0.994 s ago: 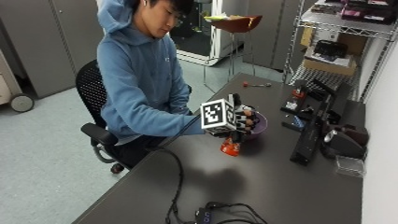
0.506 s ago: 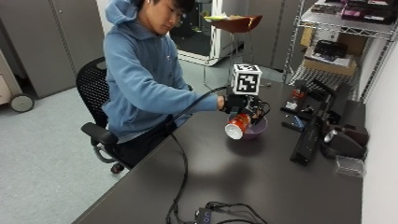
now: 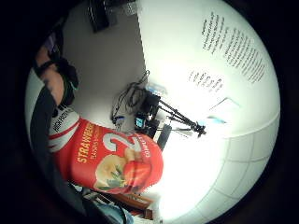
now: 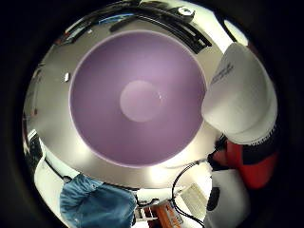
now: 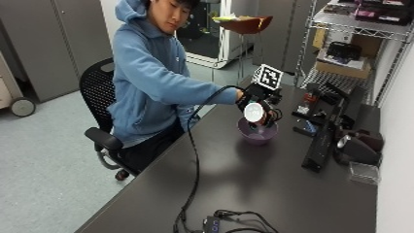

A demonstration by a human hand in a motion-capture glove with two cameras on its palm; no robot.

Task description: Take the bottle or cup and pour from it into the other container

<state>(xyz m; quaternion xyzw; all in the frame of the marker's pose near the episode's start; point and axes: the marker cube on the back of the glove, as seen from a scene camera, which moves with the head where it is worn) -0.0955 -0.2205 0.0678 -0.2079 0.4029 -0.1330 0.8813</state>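
Matt purple plastic bowl [image 4: 137, 99]; glossy printed cup [image 3: 110, 161]; smooth dark tabletop [image 5: 259, 184].

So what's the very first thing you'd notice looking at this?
Probably the gloved right hand holding a red strawberry cup tipped on its side right over the purple bowl on the dark table. The bowl looks empty inside. Next you'd spot the black cable trailing from the hand down the table.

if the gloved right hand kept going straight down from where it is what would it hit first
Most likely the purple bowl: the right hand holds the tipped red cup above it, and the thumb-side palm view looks straight into the bowl. The cup's mouth would probably touch first; depth is unclear.
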